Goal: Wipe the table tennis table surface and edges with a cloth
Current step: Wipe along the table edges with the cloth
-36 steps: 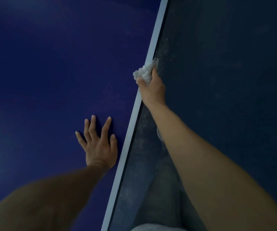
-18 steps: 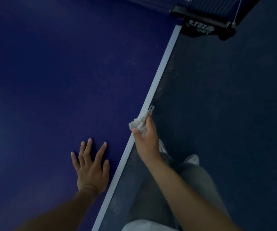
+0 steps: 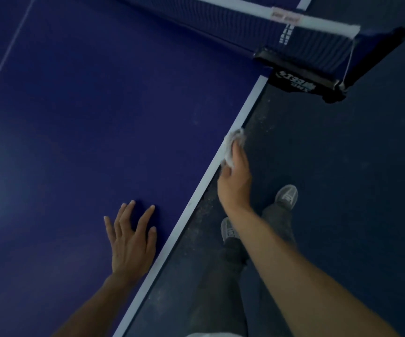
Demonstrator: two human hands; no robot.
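Nearer the net clamp [image 3: 301,76] now, right hand [image 3: 234,183] grips cloth [image 3: 230,148] on table edge [image 3: 185,215] running ahead; left hand [image 3: 130,244] splayed flat.

**Blue table tennis table seen from above its side edge**

The dark blue table tennis table [image 3: 99,117] had a white border line [image 3: 196,198] along its right edge and a thin white line [image 3: 6,54] crossing its far left part. A net [image 3: 245,27] stood across the far end, with its black clamp [image 3: 318,79] fixed at the far right corner. A left hand [image 3: 130,246] lay flat, fingers spread, near the right edge. Farther along that edge, a crumpled white cloth [image 3: 231,149] touched it, gripped by the right hand [image 3: 235,181].
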